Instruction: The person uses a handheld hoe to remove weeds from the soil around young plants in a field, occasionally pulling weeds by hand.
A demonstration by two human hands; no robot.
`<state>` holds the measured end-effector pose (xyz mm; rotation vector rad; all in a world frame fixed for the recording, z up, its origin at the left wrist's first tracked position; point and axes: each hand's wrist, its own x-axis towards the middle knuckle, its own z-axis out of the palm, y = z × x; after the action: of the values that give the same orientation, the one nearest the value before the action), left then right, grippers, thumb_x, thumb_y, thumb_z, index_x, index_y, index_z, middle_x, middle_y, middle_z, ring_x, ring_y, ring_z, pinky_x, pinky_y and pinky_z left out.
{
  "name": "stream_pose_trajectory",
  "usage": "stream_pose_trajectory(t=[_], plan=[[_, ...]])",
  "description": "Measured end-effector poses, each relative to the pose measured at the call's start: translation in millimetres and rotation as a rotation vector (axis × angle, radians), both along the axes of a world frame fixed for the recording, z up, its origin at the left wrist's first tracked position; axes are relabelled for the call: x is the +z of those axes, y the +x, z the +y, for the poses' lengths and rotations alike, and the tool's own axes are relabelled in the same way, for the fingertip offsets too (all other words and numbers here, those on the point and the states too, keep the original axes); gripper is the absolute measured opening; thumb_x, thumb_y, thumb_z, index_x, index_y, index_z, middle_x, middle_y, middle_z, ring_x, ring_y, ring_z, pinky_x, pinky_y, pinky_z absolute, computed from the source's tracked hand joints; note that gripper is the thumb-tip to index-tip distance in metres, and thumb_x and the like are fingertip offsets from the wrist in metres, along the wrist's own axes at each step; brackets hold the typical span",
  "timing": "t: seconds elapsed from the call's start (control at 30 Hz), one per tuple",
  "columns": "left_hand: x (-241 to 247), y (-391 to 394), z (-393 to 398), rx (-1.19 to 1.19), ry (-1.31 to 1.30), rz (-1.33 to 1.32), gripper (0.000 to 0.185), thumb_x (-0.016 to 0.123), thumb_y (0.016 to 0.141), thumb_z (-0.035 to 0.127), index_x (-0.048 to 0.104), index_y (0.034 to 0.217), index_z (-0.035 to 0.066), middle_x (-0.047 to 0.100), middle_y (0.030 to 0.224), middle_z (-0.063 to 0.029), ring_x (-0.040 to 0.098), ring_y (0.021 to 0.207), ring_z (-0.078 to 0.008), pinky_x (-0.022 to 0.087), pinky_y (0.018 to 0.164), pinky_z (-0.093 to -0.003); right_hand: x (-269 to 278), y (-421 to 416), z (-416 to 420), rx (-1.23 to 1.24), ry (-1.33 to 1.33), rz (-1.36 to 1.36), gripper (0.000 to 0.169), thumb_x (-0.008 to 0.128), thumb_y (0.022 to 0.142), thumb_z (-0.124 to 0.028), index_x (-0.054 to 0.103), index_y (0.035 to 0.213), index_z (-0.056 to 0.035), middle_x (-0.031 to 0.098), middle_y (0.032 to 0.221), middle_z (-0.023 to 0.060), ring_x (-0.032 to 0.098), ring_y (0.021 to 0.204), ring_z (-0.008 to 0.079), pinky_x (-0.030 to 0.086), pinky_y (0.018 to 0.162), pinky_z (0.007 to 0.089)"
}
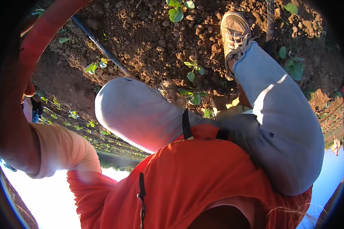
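Note:
Both of my hands are out of view. My bare left arm, coming from a pale sleeve over a red shirt, curves up the left side and leaves the picture at the top. Before me lies loose, cloddy brown soil [149, 37] with young leafy seedlings. One seedling [193, 70] grows between my feet, another [176, 11] farther out. A low seedling [195, 97] stands by my bent knee. A dark rod or hose [103, 48] slants across the soil, its lower end meeting my knee.
My laced tan shoe [236, 37] rests on the soil beside a brown stick [270, 23]. A larger seedling [295, 67] grows right of my shin. Seedling rows [74, 114] with thin lines run off at left. Part of another person [35, 110] shows at the left edge.

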<state>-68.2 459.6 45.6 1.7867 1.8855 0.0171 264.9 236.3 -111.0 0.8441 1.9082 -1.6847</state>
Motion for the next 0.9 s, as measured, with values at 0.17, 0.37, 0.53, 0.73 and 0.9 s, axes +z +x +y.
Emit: stream_pose_trajectory(t=[0.17, 0.37, 0.53, 0.73, 0.9], plan=[[-7, -1, -3, 0.018, -0.01, -0.027, 0.04, 0.053, 0.089, 0.028, 0.051, 0.126, 0.015, 0.064, 0.099, -0.0046, 0.048, 0.057, -0.0064, 0.034, 0.046, -0.018, 0, 1, 3, 0.028, 0.011, -0.019, 0.02, 0.054, 0.079, -0.026, 0.061, 0.082, -0.0076, 0.061, 0.073, 0.0171, 0.059, 0.072, 0.0366, 0.048, 0.065, 0.0432], [-4, -4, -10, 0.026, 0.023, -0.02, 0.04, 0.053, 0.089, 0.027, 0.051, 0.126, 0.014, 0.064, 0.099, -0.0043, 0.049, 0.058, -0.0065, 0.034, 0.047, -0.0179, -8, 2, 12, 0.055, 0.058, -0.004, 0.019, 0.055, 0.078, -0.026, 0.061, 0.082, -0.0078, 0.061, 0.072, 0.0168, 0.059, 0.071, 0.0365, 0.048, 0.065, 0.043], [2, -3, -10, 0.013, 0.069, -0.036, 0.04, 0.053, 0.089, 0.026, 0.05, 0.126, 0.014, 0.064, 0.1, -0.004, 0.05, 0.059, -0.0065, 0.033, 0.047, -0.0177, -11, 9, 18, 0.041, 0.127, -0.022, 0.019, 0.055, 0.078, -0.025, 0.061, 0.081, -0.008, 0.061, 0.072, 0.0165, 0.059, 0.071, 0.0363, 0.048, 0.064, 0.0429], [7, 19, -16, 0.139, 0.129, -0.004, 0.039, 0.059, 0.086, 0.021, 0.054, 0.123, 0.013, 0.064, 0.089, -0.0016, 0.048, 0.057, -0.0021, 0.036, 0.048, -0.0184, -15, 40, 25, -0.008, 0.232, -0.098, 0.018, 0.055, 0.078, -0.025, 0.061, 0.081, -0.0082, 0.061, 0.071, 0.0162, 0.059, 0.07, 0.0362, 0.048, 0.064, 0.0428], [20, 31, -16, 0.056, 0.124, -0.078, 0.042, 0.062, 0.082, 0.017, 0.053, 0.123, 0.011, 0.065, 0.088, -0.0031, 0.047, 0.053, -0.0028, 0.038, 0.048, -0.0193, 1, 100, 36, -0.185, 0.311, -0.216, 0.017, 0.055, 0.078, -0.025, 0.061, 0.081, -0.0083, 0.061, 0.071, 0.0159, 0.059, 0.07, 0.0361, 0.048, 0.063, 0.0427]])
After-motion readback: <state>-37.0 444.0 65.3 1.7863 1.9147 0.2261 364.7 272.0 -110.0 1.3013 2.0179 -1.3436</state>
